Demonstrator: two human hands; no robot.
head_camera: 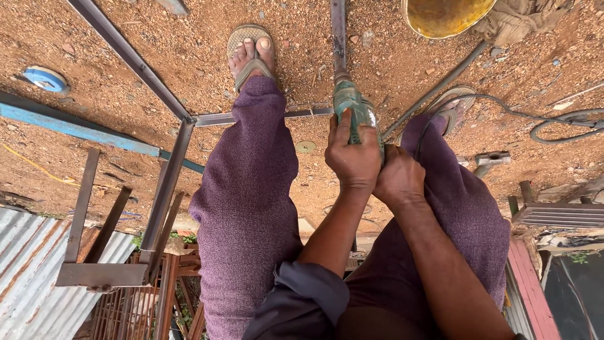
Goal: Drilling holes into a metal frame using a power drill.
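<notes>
Both arms reach down between my knees, purple trousers on either side. My left hand (353,160) wraps the green power drill (355,113), fingers (343,129) clamped around its body, thumb side toward me. My right hand (399,179) sits just behind and beside it, fingers closed on the rear grip of the same drill, touching the left hand.

The drill points away from me, nose pressed to a grey steel bar (338,31) that runs off toward the top edge. A crossbar (220,118) meets it just beside the drill's nose, passing under my left leg. The drill's cable (553,129) trails off to the right over the gravel ground (189,50).

Left sandalled foot (251,53) is planted beyond the crossbar; right foot (453,104) near the cable.

Farther out: a yellow hard hat (443,14) at the top, blue tape reel (45,79) far left, rusty metal frame (104,239) lower left beside corrugated sheeting (25,277).
</notes>
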